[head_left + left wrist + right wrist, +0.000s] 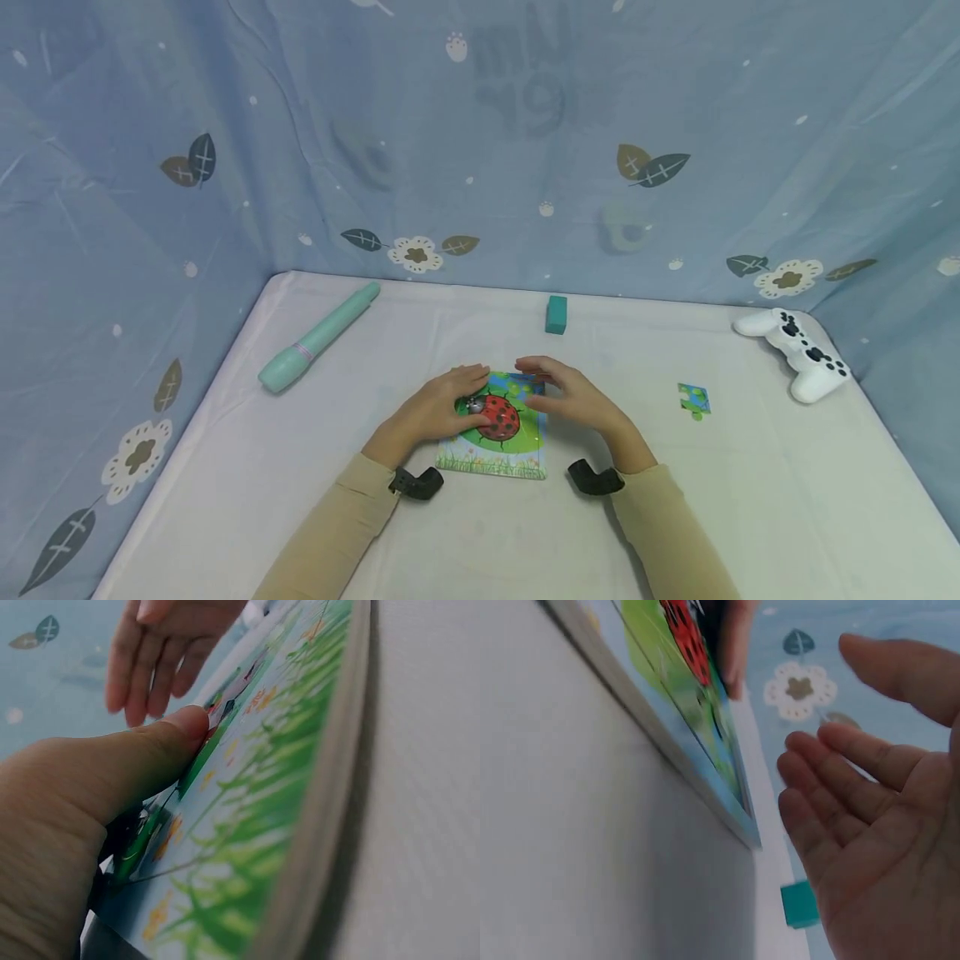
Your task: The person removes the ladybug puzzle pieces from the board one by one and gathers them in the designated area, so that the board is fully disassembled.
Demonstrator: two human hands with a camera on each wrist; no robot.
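Observation:
A square jigsaw puzzle [487, 462] with a red ladybug on a green leaf lies flat on the white table, with thin seams between its pieces. My left hand [442, 404] rests over its left side, thumb on the picture near the ladybug. In the left wrist view, that thumb [161, 742] lies along the surface. Above the puzzle's upper right corner is my right hand [577, 400], its fingers loosely bent and nothing held. The right wrist view shows its palm [892, 855] apart from the board. One loose blue-and-green puzzle piece [699, 398] lies to the right.
A teal block [557, 315] stands behind the puzzle. At the back left lies a mint-green, microphone-shaped object [322, 335]. Near the right edge is a white game controller [806, 354]. Blue patterned cloth [480, 150] hangs around the table's back and sides.

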